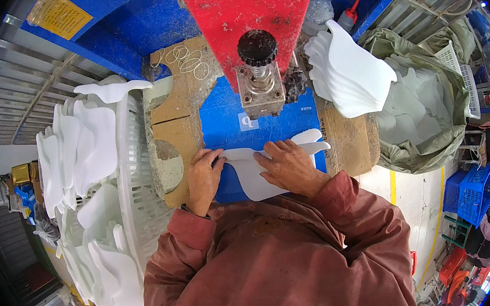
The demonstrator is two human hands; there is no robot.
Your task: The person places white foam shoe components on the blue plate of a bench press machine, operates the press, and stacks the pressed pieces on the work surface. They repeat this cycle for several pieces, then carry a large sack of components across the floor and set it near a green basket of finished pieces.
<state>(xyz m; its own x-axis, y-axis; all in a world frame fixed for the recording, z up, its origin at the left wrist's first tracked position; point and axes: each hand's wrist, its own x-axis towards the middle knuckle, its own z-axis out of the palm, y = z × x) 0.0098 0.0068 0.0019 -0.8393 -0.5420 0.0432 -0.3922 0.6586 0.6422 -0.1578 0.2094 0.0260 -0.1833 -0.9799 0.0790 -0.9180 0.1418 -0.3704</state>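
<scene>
A thin white sheet piece (252, 181) with a wavy outline, foam-like in look, lies in front of me over a blue sheet (219, 115). Its far edge is rolled or folded upward, and another white end (307, 136) shows beyond my right hand. My left hand (203, 174) pinches the piece at its left end, thumb and fingers closed. Bent fingers of my right hand (292, 166) grip the folded edge nearer the right end; the fingertips are partly hidden. Beyond both hands hangs a metal machine head (261, 92) with a black knob (257, 48), apart from the piece.
A red machine arm (241, 11) reaches over the worktop. Cardboard (169, 110) with several rubber bands (187, 62) lies left. Stacked white pieces (350, 74) stand far right beside a green sack (427, 156) of more. At left, a white crate (143, 202) holds similar pieces.
</scene>
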